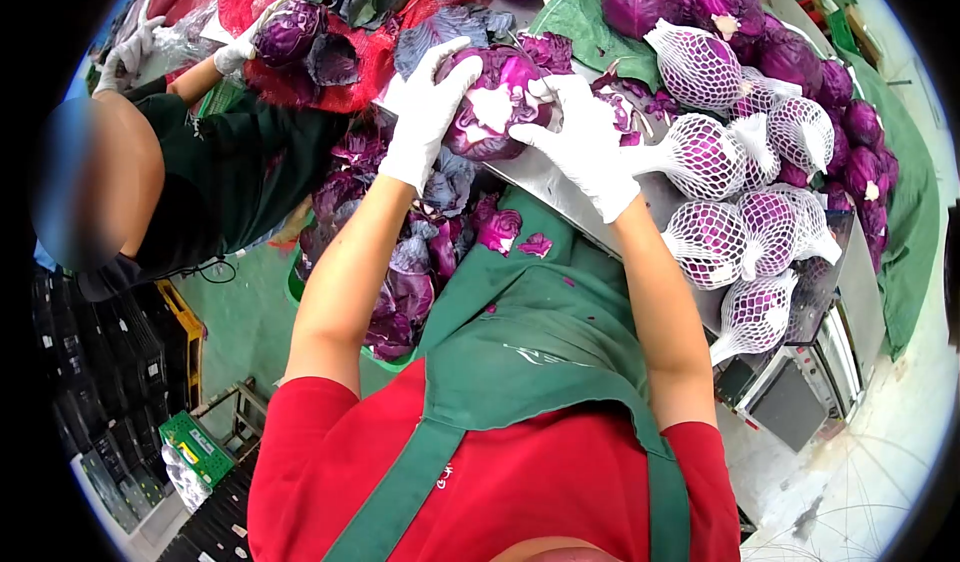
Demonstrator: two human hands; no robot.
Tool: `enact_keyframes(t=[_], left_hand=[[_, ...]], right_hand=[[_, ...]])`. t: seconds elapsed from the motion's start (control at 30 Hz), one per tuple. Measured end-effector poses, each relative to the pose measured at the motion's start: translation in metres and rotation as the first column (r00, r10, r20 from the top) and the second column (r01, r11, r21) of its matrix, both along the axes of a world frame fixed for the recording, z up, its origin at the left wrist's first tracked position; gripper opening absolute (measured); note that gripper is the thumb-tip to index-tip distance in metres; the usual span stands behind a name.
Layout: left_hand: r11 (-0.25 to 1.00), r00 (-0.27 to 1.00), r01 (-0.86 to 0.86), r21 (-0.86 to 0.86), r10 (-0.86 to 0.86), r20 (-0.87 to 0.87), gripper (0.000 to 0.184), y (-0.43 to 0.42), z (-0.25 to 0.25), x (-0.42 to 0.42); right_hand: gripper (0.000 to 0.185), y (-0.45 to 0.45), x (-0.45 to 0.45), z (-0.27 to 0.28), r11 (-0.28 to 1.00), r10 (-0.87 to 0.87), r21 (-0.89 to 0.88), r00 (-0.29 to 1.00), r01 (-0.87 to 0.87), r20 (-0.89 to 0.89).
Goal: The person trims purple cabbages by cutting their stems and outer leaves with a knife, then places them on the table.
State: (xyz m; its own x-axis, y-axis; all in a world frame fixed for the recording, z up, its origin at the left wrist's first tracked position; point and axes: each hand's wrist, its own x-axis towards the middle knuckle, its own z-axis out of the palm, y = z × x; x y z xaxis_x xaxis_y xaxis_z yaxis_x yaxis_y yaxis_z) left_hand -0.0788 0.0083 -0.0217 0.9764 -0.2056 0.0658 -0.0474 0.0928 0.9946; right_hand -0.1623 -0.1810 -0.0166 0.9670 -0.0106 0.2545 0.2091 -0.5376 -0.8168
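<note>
Red cabbage (495,107), upper middle of frame, held above the near edge of the metal surface (560,197), pale cut stem end facing the camera, no net on it. Left hand (432,112), white glove, grips its left side, fingers spread over the top. Right hand (582,137), also gloved, cups the right side, thumb low across the front. So grip: both hands closed on the same head.

Progress, judging by what lies around: stem end looks cut, so this head seems partly dealt with; netting not done. Netted cabbages (705,157) at right look finished. Bare cabbages (640,4), upper right, have no nets; whether all are trimmed, can't tell. Loose leaves (405,302) heap left of the apron (540,352), apparently stripped waste.

Further out: red mesh (375,72) and green cloth (590,37) at top; upper left, a co-worker's gloved hand (235,57) on another cabbage (288,32).
</note>
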Motion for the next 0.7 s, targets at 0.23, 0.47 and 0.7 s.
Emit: enact_keyframes(t=[0.23, 0.47, 0.7], left_hand=[[0.983, 0.997, 0.068, 0.171, -0.060, -0.048, 0.038, 0.003, 0.014, 0.007], [0.996, 0.996, 0.069, 0.055, -0.066, -0.056, 0.042, -0.002, 0.008, 0.017], [0.998, 0.991, -0.026, 0.057, 0.034, -0.132, 0.055, -0.001, -0.005, 0.038]], right_hand=[[0.033, -0.005, -0.002, 0.014, 0.996, 0.082, 0.025, 0.992, -0.080, -0.092], [0.026, -0.004, -0.022, 0.012, 0.998, 0.051, 0.034, 0.997, -0.049, -0.051], [0.035, -0.018, -0.070, -0.016, 1.000, 0.001, -0.024, 0.947, -0.010, -0.323]])
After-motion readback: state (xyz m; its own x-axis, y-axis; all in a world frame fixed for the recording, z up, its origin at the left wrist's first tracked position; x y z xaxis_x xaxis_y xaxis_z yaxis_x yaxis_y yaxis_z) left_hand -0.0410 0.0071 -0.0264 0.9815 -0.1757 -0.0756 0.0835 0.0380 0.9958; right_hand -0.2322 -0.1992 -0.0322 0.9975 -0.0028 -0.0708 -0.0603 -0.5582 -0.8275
